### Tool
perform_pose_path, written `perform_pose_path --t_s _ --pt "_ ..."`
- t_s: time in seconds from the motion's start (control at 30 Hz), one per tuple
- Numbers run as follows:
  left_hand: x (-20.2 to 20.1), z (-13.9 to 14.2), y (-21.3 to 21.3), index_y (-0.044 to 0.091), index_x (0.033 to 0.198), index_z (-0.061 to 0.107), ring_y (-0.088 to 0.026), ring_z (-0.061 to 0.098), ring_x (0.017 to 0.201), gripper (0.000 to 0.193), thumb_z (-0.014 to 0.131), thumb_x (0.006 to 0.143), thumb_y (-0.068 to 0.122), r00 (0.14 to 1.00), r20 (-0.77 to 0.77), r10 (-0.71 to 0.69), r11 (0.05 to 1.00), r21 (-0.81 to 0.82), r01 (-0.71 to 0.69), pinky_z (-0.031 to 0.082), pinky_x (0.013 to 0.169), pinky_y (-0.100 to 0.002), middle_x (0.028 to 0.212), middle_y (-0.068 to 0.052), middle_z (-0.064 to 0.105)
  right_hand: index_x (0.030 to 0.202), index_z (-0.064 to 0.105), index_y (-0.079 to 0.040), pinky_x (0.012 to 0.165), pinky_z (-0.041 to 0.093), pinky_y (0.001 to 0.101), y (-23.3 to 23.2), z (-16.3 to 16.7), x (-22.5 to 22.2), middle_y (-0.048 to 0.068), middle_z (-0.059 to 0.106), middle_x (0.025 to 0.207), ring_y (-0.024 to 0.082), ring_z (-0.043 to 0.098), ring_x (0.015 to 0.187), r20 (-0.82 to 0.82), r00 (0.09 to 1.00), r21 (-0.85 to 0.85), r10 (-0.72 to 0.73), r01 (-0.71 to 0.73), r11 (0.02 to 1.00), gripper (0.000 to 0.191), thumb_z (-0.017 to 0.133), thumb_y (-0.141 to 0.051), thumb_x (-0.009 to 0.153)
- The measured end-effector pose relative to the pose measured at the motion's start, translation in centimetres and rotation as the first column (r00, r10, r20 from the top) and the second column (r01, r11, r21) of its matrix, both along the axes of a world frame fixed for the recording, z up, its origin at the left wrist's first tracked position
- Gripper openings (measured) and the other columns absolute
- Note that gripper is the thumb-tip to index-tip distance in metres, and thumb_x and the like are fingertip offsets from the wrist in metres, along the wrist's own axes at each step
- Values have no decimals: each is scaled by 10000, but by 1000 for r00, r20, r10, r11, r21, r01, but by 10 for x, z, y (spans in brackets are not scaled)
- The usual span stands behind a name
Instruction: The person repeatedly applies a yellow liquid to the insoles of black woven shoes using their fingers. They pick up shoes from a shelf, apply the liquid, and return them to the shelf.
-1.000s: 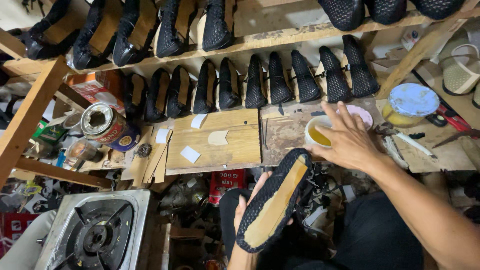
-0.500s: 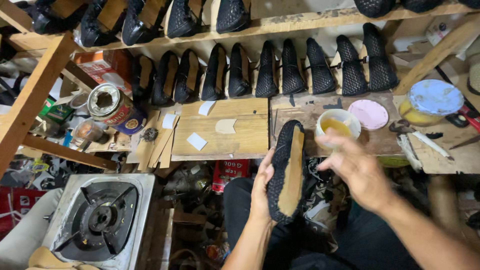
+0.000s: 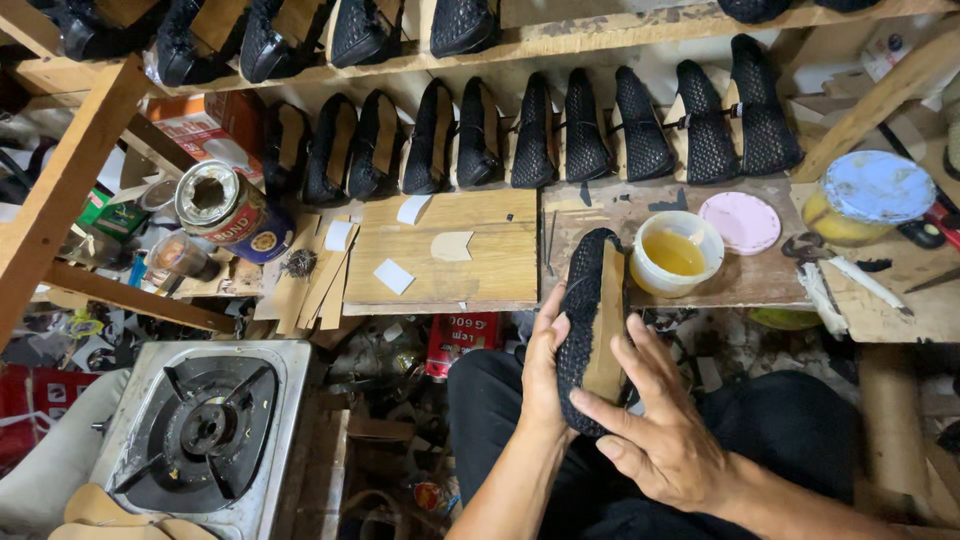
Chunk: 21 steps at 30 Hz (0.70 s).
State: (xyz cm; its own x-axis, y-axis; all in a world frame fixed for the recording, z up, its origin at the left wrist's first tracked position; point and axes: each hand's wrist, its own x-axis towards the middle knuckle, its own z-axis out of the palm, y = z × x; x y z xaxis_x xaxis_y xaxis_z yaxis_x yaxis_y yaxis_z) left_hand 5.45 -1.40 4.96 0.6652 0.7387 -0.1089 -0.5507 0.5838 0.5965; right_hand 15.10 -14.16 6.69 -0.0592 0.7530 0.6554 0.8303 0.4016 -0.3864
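Observation:
A black woven shoe upper (image 3: 592, 315) with a tan insole showing stands on edge over my lap. My left hand (image 3: 543, 365) grips it from the left side. My right hand (image 3: 660, 425) presses its fingers against the lower right of the insole. Just behind the shoe, on the wooden bench (image 3: 480, 275), sits a white cup of yellow glue (image 3: 676, 254) beside a pink lid (image 3: 744, 221).
A row of black woven shoes (image 3: 560, 135) leans against the back of the bench, with more on the shelf above (image 3: 350, 30). A glue tin (image 3: 225, 208) lies at left, a capped jar (image 3: 866, 197) at right. A gas stove (image 3: 203, 430) stands at lower left.
My right hand left the glue cup and came down onto the shoe's insole. The shoe turned from flat to standing on edge and rose toward the bench.

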Motion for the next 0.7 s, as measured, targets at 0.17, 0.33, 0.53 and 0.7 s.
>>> perform_pose_path --t_s 0.17,0.33,0.53,0.7 --pt "-3 0 -2 65 1554 365 -281 602 1238 658 512 944 261 1000 -27 14 998 67 -12 488 1061 -403 1422 -183 573 1285 711 -254 1303 144 618 1 8 8 81 210 1688 397 146 1595 188 982 213 4 -45 976 303 590 -340 1021" --pt "-7 3 -2 31 1567 351 -283 576 1307 692 519 949 294 1000 7 20 978 206 -21 450 1118 -403 1480 -201 536 1222 746 -231 1288 197 579 -1 13 4 106 280 1655 407 227 1563 70 998 179 -4 -8 984 289 624 -299 969" --pt "-14 13 -5 19 1577 324 -262 506 1401 720 523 943 295 998 -50 48 941 336 -29 411 1170 -396 1600 -159 411 1213 753 -217 1273 217 566 2 16 4 142 307 1628 419 244 1546 44 998 192 45 -52 980 272 641 -280 973" --pt "-17 16 -7 10 1584 328 -279 483 1417 712 516 956 287 998 -46 43 923 384 -22 401 1171 -401 1621 -183 382 1202 754 -196 1264 253 555 4 20 4 181 337 1598 417 288 1530 8 1000 161 -9 8 987 302 644 -248 925"
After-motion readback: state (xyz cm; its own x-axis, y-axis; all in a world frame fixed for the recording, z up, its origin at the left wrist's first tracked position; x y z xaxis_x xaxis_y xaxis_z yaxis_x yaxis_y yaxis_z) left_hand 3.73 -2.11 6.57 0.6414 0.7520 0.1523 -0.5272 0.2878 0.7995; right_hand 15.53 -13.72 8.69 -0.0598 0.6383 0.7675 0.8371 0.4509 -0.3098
